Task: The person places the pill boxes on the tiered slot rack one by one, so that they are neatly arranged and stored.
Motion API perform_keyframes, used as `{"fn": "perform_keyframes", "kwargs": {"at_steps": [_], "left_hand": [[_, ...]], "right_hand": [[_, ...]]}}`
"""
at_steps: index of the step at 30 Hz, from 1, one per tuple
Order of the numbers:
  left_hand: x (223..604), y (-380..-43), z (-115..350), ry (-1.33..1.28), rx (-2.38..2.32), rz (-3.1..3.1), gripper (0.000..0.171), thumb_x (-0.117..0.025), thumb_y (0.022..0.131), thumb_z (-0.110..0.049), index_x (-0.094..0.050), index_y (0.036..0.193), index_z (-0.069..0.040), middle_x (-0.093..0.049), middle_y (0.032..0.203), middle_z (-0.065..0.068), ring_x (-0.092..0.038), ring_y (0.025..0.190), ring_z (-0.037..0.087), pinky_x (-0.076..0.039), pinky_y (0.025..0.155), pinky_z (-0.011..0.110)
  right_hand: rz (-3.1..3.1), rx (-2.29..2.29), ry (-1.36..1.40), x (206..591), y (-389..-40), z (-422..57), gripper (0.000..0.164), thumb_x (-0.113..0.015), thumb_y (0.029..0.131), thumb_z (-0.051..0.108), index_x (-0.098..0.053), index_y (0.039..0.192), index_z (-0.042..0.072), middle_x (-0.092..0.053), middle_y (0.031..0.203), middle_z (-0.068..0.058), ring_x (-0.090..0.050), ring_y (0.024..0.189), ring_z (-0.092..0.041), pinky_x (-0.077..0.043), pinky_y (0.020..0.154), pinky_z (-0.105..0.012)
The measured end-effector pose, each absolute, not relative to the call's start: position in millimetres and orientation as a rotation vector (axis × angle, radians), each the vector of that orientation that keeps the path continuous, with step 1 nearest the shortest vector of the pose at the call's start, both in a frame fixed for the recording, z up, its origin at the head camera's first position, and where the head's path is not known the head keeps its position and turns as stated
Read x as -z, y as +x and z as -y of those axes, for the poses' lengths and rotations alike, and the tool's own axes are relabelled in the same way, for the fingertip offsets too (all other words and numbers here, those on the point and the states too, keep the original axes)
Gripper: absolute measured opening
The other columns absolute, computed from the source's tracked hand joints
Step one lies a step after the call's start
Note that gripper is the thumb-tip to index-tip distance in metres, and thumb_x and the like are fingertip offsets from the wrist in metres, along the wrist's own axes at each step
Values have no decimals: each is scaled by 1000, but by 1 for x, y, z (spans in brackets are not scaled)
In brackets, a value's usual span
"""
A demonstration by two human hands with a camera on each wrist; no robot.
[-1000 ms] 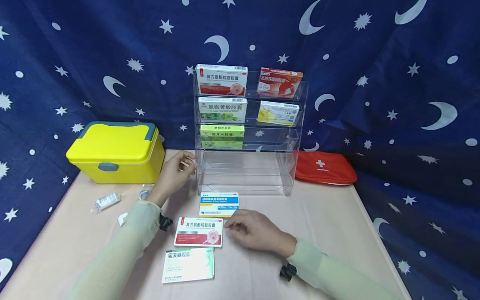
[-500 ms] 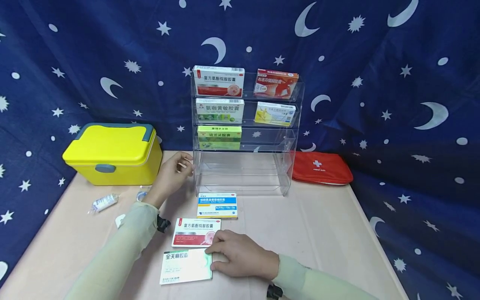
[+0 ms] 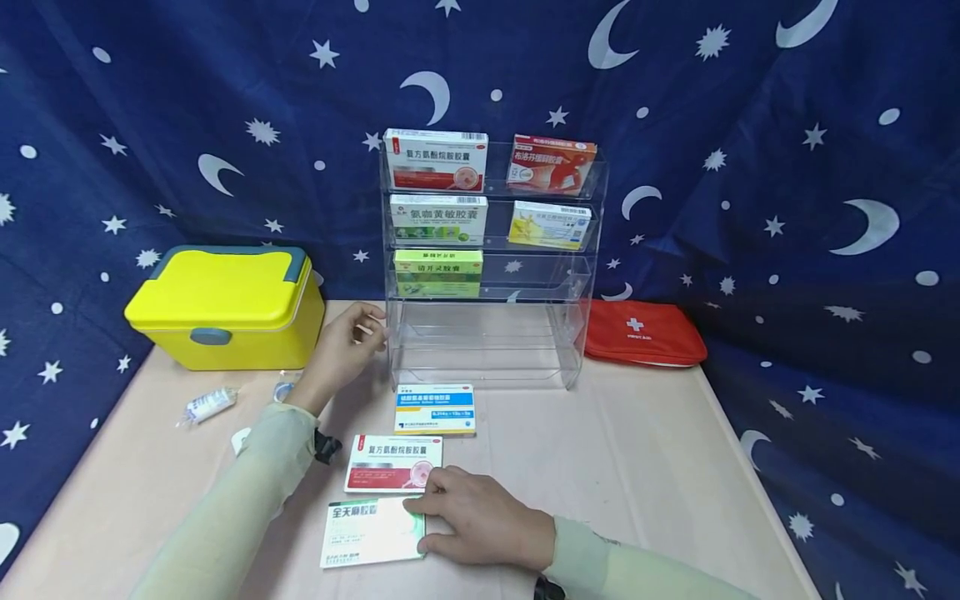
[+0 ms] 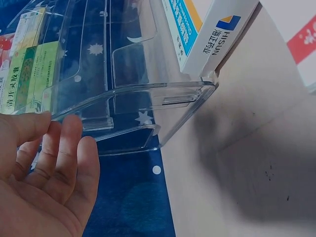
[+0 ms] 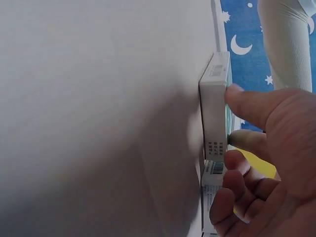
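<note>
Fingers bent, my left hand (image 3: 351, 346) is at the left side of a clear acrylic rack (image 3: 483, 367); in the left wrist view its thumb and fingertips are right at the panel's edge. My right hand (image 3: 480, 517) has its thumb and index fingertip over the right end of a white and green medicine box (image 3: 371, 537), which lies flat on the table. The right wrist view shows both digits at the top face of that box (image 5: 215, 118), the other fingers curled below. Above it lie a white and red medicine box (image 3: 390, 462) and a blue and white one (image 3: 435, 408).
Several medicine boxes fill the rack's upper tiers, among them a green box (image 3: 438, 275) and a red box (image 3: 551, 165). A yellow case (image 3: 225, 308) stands left, a wrapped roll (image 3: 208, 406) before it. A red first-aid pouch (image 3: 645, 333) lies right of the rack.
My right hand has moved down and left, from beside the white and red box to the white and green box's right end. The left hand stays at the rack.
</note>
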State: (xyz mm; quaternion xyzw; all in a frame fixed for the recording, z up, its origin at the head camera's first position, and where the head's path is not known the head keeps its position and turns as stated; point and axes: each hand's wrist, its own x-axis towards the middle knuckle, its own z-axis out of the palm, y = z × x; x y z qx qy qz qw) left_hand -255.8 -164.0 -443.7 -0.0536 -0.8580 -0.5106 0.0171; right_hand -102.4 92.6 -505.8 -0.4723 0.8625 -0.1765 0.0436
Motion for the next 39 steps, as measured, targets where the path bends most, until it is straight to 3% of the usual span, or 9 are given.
{"fn": "perform_keyframes", "kwargs": {"at_steps": [8, 14, 19, 27, 39], "left_hand": [[443, -254, 162, -155, 1599, 2667, 24, -65, 101, -16, -57, 124, -11, -64, 102, 9, -66, 93, 39, -53, 72, 38], [443, -252, 163, -164, 1600, 2658, 25, -65, 101, -15, -57, 124, -10, -63, 102, 10, -67, 92, 39, -54, 72, 37], [443, -252, 163, -162, 1607, 2655, 24, -65, 101, -15, -57, 124, -10, -63, 102, 10, -66, 92, 39, -54, 71, 37], [442, -253, 162, -158, 1593, 2671, 23, -64, 101, -15, -57, 123, -11, -64, 102, 9, -67, 90, 37, -54, 71, 38], [442, -253, 161, -149, 1599, 2677, 23, -63, 102, -14, -57, 124, -11, -64, 103, 10, -67, 91, 37, -54, 72, 39]], "right_hand": [[-2629, 596, -1458, 506, -96, -95, 47, -74, 89, 52, -73, 127, 24, -54, 100, 13, -43, 82, 3, -32, 64, -8], [-2655, 723, -1211, 510, -88, -93, 45, -72, 92, 50, -70, 125, 20, -62, 102, 16, -53, 92, 5, -42, 71, -13], [-2699, 675, -1135, 511, -84, -87, 41, -73, 90, 52, -73, 118, 22, -65, 103, 19, -56, 92, 6, -43, 69, -16], [-2724, 755, -1093, 513, -85, -86, 31, -81, 84, 49, -71, 100, 25, -50, 81, 20, -42, 71, 8, -35, 56, -14], [-2898, 997, -1195, 511, -99, -92, 25, -89, 80, 33, -69, 93, 24, -52, 78, 12, -39, 69, 8, -32, 55, -9]]}}
